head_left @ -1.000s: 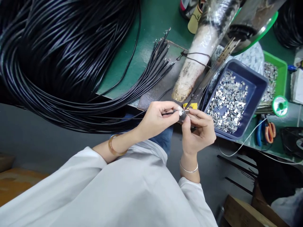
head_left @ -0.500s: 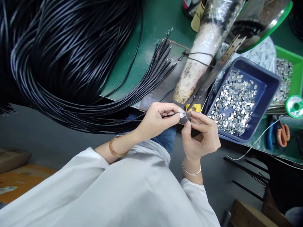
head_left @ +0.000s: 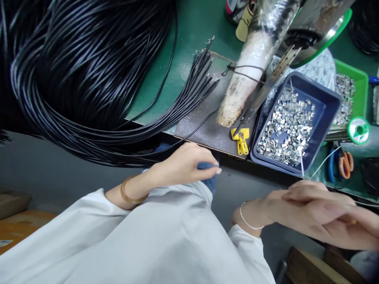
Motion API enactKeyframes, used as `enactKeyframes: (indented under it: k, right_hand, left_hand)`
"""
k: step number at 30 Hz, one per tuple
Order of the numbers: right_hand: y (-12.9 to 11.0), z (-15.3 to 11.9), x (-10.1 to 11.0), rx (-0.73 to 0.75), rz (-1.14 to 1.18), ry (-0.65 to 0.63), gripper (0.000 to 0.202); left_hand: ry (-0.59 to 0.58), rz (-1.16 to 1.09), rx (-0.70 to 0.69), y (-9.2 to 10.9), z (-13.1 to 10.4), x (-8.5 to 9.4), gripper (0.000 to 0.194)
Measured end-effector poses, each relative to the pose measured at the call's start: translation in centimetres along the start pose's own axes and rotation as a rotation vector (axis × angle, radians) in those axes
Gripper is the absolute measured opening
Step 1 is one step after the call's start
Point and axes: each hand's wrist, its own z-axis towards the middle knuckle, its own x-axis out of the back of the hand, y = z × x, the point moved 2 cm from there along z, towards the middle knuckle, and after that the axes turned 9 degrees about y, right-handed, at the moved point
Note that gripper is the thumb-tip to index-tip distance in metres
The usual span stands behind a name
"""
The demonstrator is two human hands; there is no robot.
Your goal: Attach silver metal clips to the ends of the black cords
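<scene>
My left hand [head_left: 189,163] hangs just off the bench's front edge, below a dark plate. Its thumb and forefinger are apart, with nothing visible between them. Behind its knuckles runs a bundle of black cables [head_left: 124,138]; one loose cable [head_left: 203,125] curves onto the plate. My right hand [head_left: 319,215] is low at the right edge of the view, blurred by motion, with its fingers stretched out. I see nothing in it, though the fingertips are not clear. Just above it stands a blue tray [head_left: 325,106] holding many small metal clips [head_left: 286,130].
A yellow tool [head_left: 242,140] lies on the dark plate [head_left: 204,136]. Over the plate slants a wrapped tube [head_left: 244,79] beside a metal bar [head_left: 269,85]. Orange-and-blue-handled pliers [head_left: 345,163], a solder spool [head_left: 358,130] and a green tray [head_left: 359,92] are at the right.
My hands have parted: the left drew back slightly left, the right swung far right and down. The small piece pinched between them is out of sight. The yellow tool is now uncovered.
</scene>
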Motion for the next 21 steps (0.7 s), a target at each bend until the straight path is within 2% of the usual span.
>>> enactKeyframes:
  k: [1,2,3,4,5,7,9,11,14,17,19,20,21]
  right_hand:
    - [0.2,0.2,0.2,0.062,-0.028,0.260,0.029]
    - [0.7,0.4,0.0,0.082,-0.093,0.405,0.022]
    - [1.6,0.8,-0.6,0.041,-0.187,0.337,0.012]
    - [2.7,1.1,-1.2,0.009,-0.263,0.212,0.005]
    - [3.9,1.5,-1.6,-0.023,-0.323,0.064,0.002]
    - [6.3,2.4,-2.1,-0.066,-0.349,-0.157,0.002]
    - [8.2,3.2,-2.1,-0.047,-0.345,-0.244,0.004]
    - [9.4,3.8,-2.4,-0.046,-0.363,-0.319,0.008]
    - [9.9,4.4,-3.2,-0.018,-0.414,-0.340,0.014]
    - [9.7,4.6,-3.9,0.060,-0.474,-0.299,0.012]
    - [9.4,4.6,-4.0,0.080,-0.476,-0.278,0.010]
    - [9.1,4.6,-3.9,0.062,-0.447,-0.253,0.010]
    - [8.6,4.4,-3.7,0.035,-0.405,-0.211,0.011]
  left_hand:
    - [0.096,0.004,-0.012,-0.3,0.0,0.5,0.011]
    - [0.212,0.029,-0.023,-0.8,0.1,1.1,0.014]
    - [0.329,0.116,-0.033,-1.4,0.3,1.7,0.014]
    - [0.431,0.224,-0.035,-2.0,0.6,2.1,0.015]
    - [0.466,0.321,-0.030,-2.7,1.1,2.4,0.017]
    - [0.455,0.417,-0.046,-3.9,2.0,2.5,0.013]
    - [0.462,0.404,-0.037,-4.6,2.6,2.3,0.005]
    - [0.457,0.318,-0.035,-4.3,2.8,1.8,0.002]
    - [0.369,0.181,-0.049,-2.5,2.1,0.5,0.007]
    - [0.012,-0.268,0.064,-0.7,1.1,-1.8,0.017]
    - [-0.167,-0.539,0.168,-0.2,0.6,-3.3,0.021]
    - [-0.184,-0.647,0.227,-0.2,0.5,-3.8,0.022]
    - [-0.139,-0.721,0.282,-0.4,0.5,-4.2,0.021]
